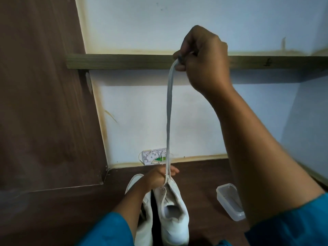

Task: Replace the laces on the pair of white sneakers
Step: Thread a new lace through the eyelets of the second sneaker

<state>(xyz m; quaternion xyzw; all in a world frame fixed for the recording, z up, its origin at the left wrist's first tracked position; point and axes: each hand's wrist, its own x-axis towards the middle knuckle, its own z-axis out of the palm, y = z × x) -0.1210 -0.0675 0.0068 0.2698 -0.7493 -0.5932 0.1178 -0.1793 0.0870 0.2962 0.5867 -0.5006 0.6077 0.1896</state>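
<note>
Two white sneakers stand side by side on the dark wooden surface, toes pointing away from me: the right sneaker (173, 215) and the left sneaker (146, 210). A long white lace (168, 118) rises taut from the front eyelets of the right sneaker. High above the shoes, my right hand (204, 57) pinches both strands of the lace at their top. My left hand (159, 176) grips the toe end of the right sneaker, holding it down. The left sneaker is partly hidden under my left forearm.
A clear plastic container (230, 201) lies on the surface to the right of the shoes. A white electrical box (154, 156) sits against the back wall. A wooden shelf (124, 61) runs across above, and a brown panel (44, 95) closes the left side.
</note>
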